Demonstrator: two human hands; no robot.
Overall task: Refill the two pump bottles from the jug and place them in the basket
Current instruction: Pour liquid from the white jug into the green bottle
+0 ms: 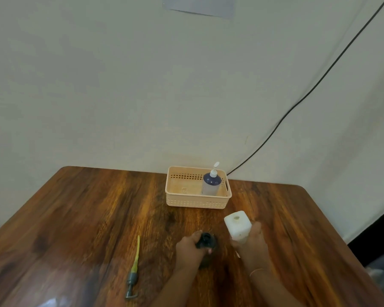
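Nearest, a grey pump head (132,282) with yellowish tube lay loose on the wooden table (75,218). Left hand (190,245) gripped the neck of an open dark bottle (206,240) standing on the table. Right hand (249,242) grasped the white jug (238,224), tilted beside it. Farther back, a beige basket (197,201) held one upright pump bottle (211,182), by the wall.

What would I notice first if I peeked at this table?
Two hands at the near edge: the right hand tips a white jug beside a dark bottle that the left hand grips. Farther back, a pump bottle stands in a peach basket, and a loose pump lies at left.
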